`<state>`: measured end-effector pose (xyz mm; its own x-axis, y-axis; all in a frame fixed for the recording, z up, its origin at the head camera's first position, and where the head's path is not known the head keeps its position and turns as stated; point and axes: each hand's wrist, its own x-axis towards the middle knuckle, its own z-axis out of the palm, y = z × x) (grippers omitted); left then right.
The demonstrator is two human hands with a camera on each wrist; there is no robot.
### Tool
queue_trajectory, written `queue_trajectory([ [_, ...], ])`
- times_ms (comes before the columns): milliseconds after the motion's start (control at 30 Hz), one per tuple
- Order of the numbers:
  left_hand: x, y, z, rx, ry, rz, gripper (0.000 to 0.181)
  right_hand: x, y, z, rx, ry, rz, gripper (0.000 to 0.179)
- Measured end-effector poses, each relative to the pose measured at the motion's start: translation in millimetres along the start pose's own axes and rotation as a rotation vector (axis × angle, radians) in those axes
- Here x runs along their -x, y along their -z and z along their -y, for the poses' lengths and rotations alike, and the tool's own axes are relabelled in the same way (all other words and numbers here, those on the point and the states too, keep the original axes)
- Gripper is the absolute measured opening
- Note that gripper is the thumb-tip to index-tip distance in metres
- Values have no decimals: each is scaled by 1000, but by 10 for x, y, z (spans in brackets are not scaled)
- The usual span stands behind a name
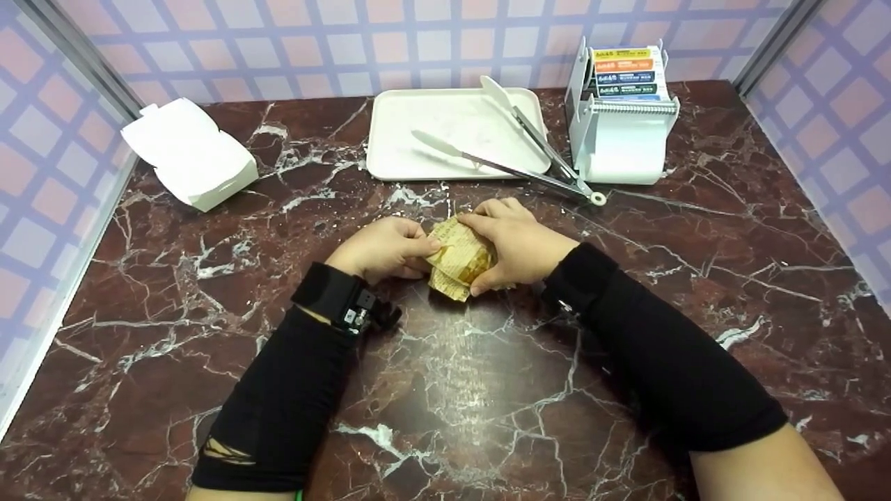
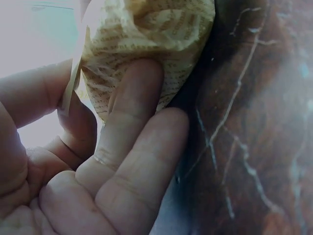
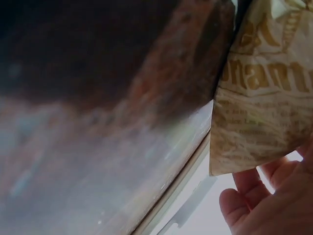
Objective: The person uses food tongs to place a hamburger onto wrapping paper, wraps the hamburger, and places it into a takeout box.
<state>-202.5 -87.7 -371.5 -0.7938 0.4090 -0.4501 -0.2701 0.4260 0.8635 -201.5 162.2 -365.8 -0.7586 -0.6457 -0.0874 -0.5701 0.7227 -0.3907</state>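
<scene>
A bundle wrapped in tan newsprint-patterned paper (image 1: 463,254) lies between both hands at the middle of the table; its contents are hidden. From the left, my left hand (image 1: 383,249) pinches a fold of the paper between thumb and forefinger. In the left wrist view, two other fingertips of that hand press on the wrapper (image 2: 146,29) from the side. My right hand (image 1: 518,240) holds the bundle from the right, thumb at the near side and fingers over the far side. A pointed paper corner (image 3: 225,156) sticks out in the right wrist view.
Beyond the hands, a cream tray (image 1: 390,160) stands at the back with metal tongs (image 1: 518,170) leaning across it. To its right is a white dispenser (image 1: 626,146) with coloured label rolls. An opened white takeaway box (image 1: 198,156) sits back left on the marbled table (image 1: 459,417).
</scene>
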Motion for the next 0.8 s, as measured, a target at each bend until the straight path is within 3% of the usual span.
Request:
queue_trajectory([
  [233, -7, 0, 4, -26, -23, -10, 19, -25, 20, 15, -37, -49, 58, 112],
  [367, 21, -6, -30, -88, -15, -30, 22, -42, 15, 7, -36, -49, 64, 112],
  [500, 82, -34, -101, -263, -51, -123, 28, -61, 3, -4, -37, -50, 68, 112],
  [633, 140, -136, -183, -471, -142, -213, 60, -68, -3, -11, -34, -63, 75, 112],
  [800, 114, -345, -231, -691, -243, -168, 99, -68, -10, -9, -30, -53, 68, 107],
])
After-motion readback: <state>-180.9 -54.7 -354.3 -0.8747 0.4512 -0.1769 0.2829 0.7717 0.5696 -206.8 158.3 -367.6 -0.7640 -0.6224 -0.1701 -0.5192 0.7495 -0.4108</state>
